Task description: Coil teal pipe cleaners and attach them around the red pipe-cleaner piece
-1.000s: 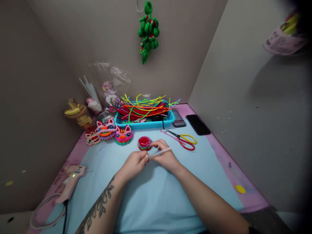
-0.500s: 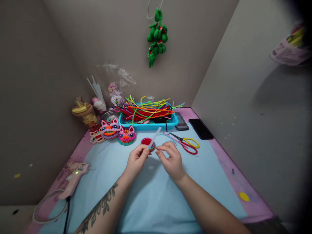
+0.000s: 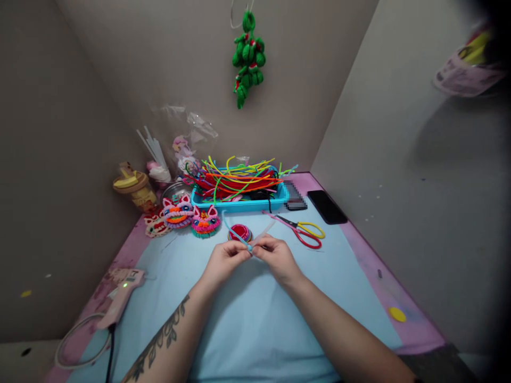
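My left hand [image 3: 226, 260] is closed in a pinch on a light blue pipe cleaner [image 3: 231, 227], whose free end points up and away from me. Fingertips of my right hand [image 3: 278, 259] meet it at a small blue bend and also pinch a whitish translucent stick [image 3: 265, 231] that slants up to the right. Just beyond the fingers lies a round red coil [image 3: 240, 232] with a multicoloured edge. Scissors [image 3: 305, 232] with one yellow and one red handle rest to the right, beside a pink strip.
A blue tray [image 3: 239, 205] of colourful pipe cleaners stands at the back. Three fuzzy animal heads [image 3: 205, 222] sit left of centre. A pink glue gun [image 3: 120, 299] with a lit green light lies at the left, a black phone [image 3: 327, 207] at the right.
My right hand has moved left and closed, meeting my left hand. The blue pipe cleaner now stands out toward the upper left, and the whitish stick has swung over to my right hand.
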